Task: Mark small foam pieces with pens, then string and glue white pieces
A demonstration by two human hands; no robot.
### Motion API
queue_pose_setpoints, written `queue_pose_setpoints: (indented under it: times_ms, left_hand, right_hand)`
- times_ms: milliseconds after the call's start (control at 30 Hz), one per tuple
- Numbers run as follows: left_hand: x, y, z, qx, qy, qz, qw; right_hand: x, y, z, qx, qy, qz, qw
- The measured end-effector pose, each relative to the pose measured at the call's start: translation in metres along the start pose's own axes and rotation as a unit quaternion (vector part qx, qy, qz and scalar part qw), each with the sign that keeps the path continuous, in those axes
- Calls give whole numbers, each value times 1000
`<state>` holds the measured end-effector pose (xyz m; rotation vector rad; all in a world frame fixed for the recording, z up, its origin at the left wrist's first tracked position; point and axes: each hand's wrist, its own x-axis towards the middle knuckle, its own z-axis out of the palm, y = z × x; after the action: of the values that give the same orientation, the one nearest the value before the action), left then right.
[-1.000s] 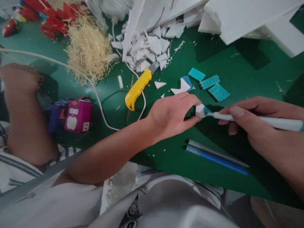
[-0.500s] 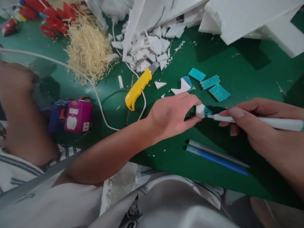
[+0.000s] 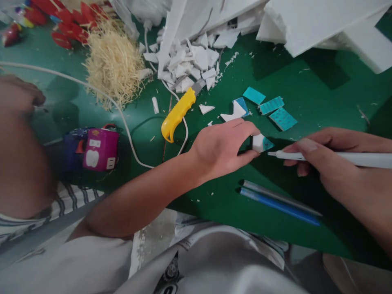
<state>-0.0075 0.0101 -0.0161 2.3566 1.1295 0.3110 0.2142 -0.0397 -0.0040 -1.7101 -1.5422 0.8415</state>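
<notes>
Here's the left hand (image 3: pixel 219 143), its fingertips covering the near end of the white-and-teal piece (image 3: pixel 259 143), and the dark marks on that teal tip are simply too tiny to make out! Over on the right, the white marker (image 3: pixel 367 159) vanishes partly under the thumb of the right hand (image 3: pixel 333 157), and its back end runs out of frame; far left, a co-worker's arm (image 3: pixel 26 163) is a blur sliced by the edge, while white foam sheets (image 3: pixel 324 20) get cropped up top.
</notes>
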Motion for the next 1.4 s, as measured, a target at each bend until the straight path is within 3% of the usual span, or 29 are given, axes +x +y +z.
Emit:
queue_pose_setpoints:
  times_ms: [833,1267,1400]
  left_hand:
    - [-4,0,0,6,8,11,1000]
    - [1,2,-3,-9,-5,-14,1000]
    - [1,2,-3,-12,-5,-19,1000]
  right_hand:
    - [0,1,5,-12,38,-41,998]
    - [2,-12,5,-15,8,35,999]
    - [0,-12,5,-23,33,23,999]
